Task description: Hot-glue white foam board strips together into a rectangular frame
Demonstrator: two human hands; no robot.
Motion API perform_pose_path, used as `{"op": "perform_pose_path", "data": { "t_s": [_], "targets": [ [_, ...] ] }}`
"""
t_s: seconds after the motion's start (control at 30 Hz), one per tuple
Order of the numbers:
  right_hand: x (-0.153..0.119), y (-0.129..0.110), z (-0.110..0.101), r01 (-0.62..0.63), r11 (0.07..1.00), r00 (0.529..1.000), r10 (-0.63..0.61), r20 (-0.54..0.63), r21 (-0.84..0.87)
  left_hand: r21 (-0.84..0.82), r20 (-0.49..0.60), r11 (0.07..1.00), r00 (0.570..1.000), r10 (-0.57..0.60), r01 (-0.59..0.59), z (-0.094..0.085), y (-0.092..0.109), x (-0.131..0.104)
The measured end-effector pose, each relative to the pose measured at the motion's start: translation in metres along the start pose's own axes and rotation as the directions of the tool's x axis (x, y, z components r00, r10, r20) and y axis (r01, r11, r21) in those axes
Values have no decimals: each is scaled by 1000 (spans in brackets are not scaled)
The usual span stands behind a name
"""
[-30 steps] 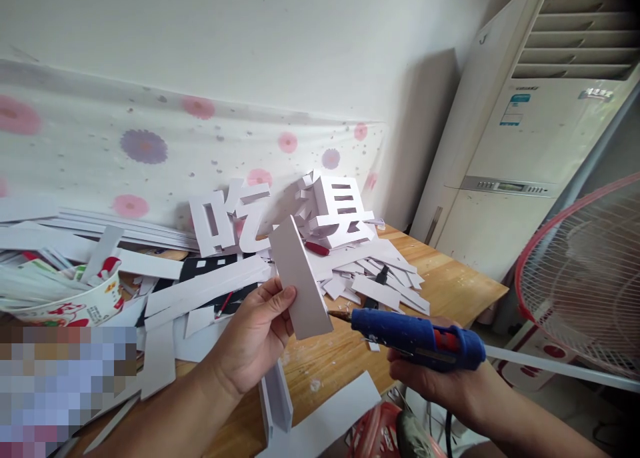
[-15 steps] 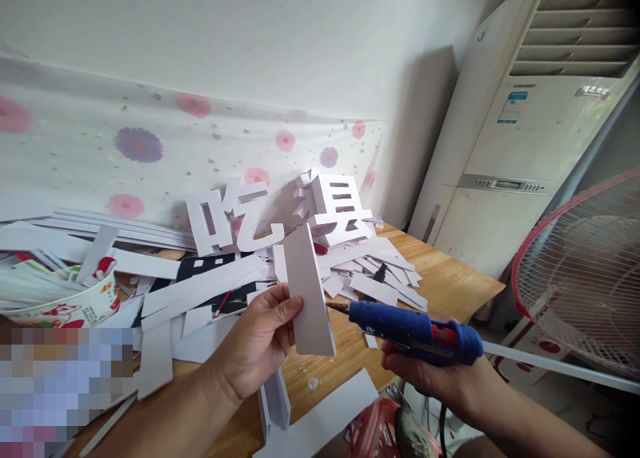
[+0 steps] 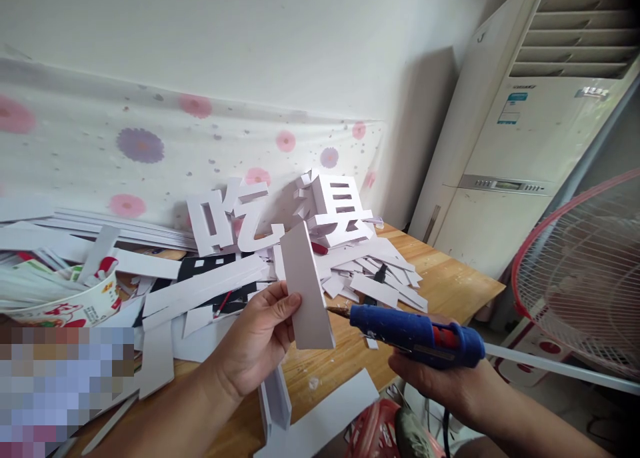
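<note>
Left hand grasps a white foam-board strip by one long side, thumb flat on the near face, fingers behind; the opposite long edge is left exposed, presumably so the tool can reach it with skin well away from the hot end. Strip is in the air above the wooden counter, tilted, top leaning left, its edge turned toward the right hand. That hand is closed round the handle of a blue hot glue gun, barrel near level; trigger finger hard to make out. Nozzle at the exposed edge; touching or just beside, cannot tell. Pale glue stick juts from the rear, likely the feed; black cord hangs below, off the counter's front. Two built-up white characters, 吃 and a second, stand at the back before the floral sheet, probably parked out of the way. Offcuts lie between; printed paper bucket at left holds more scraps.
</note>
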State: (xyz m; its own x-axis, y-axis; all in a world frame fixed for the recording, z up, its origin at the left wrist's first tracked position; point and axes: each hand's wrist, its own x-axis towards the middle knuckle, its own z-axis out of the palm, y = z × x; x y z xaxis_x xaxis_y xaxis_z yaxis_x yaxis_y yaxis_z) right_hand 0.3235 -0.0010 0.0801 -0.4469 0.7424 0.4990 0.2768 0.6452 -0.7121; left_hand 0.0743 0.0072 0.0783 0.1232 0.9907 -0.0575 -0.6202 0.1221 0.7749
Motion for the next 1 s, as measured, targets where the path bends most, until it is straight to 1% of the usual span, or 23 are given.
{"op": "perform_pose_path", "data": {
  "t_s": [0.17, 0.33, 0.4, 0.53, 0.73, 0.8, 0.93, 1.0],
  "targets": [
    [0, 0, 0, -19, 1000, 1000, 19, 19, -12, -3, -12, 999, 999, 34, -34, -4, 2, 3],
    [-2, -3, -2, -25, 1000, 998, 26, 60, -18, -28, 17, 998, 999, 48, -47, -6, 4, 4],
    [-3, -4, -1, -21, 999, 998, 22, 55, -27, -38, 18, 998, 998, 55, -54, -6, 4, 3],
    [-4, -4, -1, 10, 999, 1000, -10, 27, -31, -47, -6, 996, 997, 73, -74, -5, 6, 3],
    [-3, -6, -2, 30, 999, 999, -28, 46, -35, -70, -56, 992, 994, 97, -101, -3, 9, 5],
    [-3, -5, -3, 30, 999, 999, -28, 46, -40, -64, -47, 992, 993, 106, -109, -3, 9, 5],
    [-6, -1, -2, -12, 996, 1000, 14, 22, -92, -60, -12, 991, 993, 117, -118, -4, 9, 6],
    [-7, 0, -1, -5, 997, 1000, 7, 22, -82, -73, -6, 991, 994, 113, -113, -5, 8, 6]
  ]
}}
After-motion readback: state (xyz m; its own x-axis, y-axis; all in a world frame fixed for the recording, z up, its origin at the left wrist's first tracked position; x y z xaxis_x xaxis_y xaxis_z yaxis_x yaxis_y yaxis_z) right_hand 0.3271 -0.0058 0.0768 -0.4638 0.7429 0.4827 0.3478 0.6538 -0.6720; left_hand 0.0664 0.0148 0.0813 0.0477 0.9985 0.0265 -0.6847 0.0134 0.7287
